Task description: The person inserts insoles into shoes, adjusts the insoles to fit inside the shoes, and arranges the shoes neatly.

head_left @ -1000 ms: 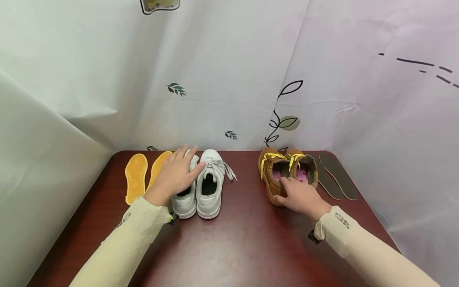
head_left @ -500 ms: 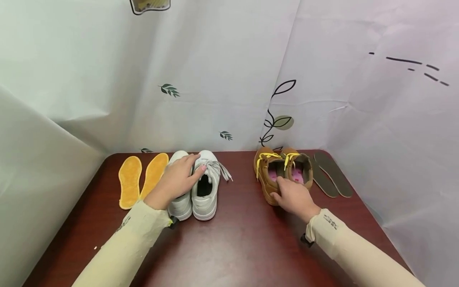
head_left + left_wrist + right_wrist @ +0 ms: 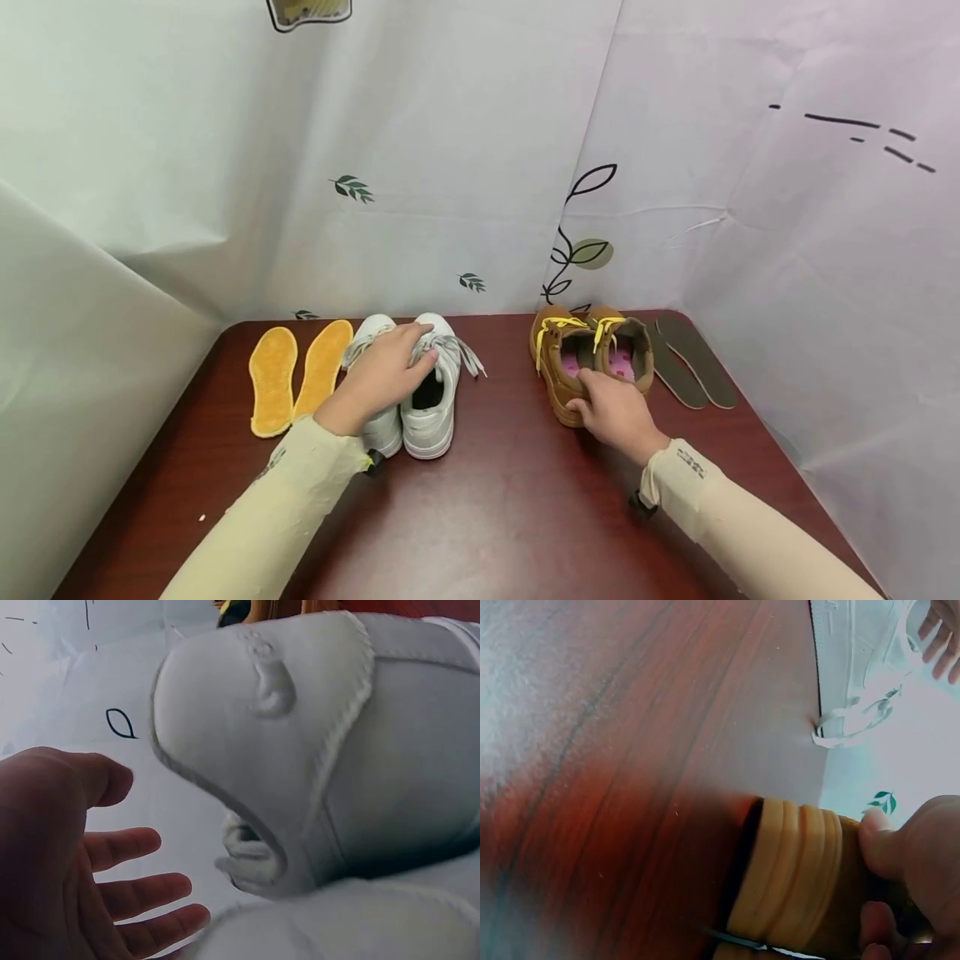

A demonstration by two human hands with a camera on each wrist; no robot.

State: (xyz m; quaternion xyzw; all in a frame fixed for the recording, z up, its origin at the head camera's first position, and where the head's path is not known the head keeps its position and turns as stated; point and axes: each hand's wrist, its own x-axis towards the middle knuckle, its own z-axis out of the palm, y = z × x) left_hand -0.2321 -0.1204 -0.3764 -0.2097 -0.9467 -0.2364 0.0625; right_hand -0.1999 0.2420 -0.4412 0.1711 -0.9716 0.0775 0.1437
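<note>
Two white shoes stand side by side; the right one [image 3: 427, 425] shows its dark inside. My left hand [image 3: 382, 375] is over them with fingers extended, and in the left wrist view this hand [image 3: 112, 862] is beside the white heel [image 3: 255, 712], its fingers holding nothing. On the right stand two brown shoes with yellow laces and pink insides. My right hand [image 3: 618, 412] pinches the heel of the left brown shoe [image 3: 558, 387]. In the right wrist view, thumb and fingers of that hand [image 3: 907, 877] grip the brown shoe [image 3: 795, 870] at its rear.
Two yellow insoles [image 3: 273, 375] lie left of the white shoes. Two dark grey insoles [image 3: 701, 362] lie right of the brown shoes. Behind the dark red table [image 3: 480, 517] hangs a pale patterned sheet [image 3: 450, 167]. A tiny white speck is on the table's left part.
My left hand has come down and to the right over the white shoes. The right hand stays at the brown shoe. The whole view has shifted slightly.
</note>
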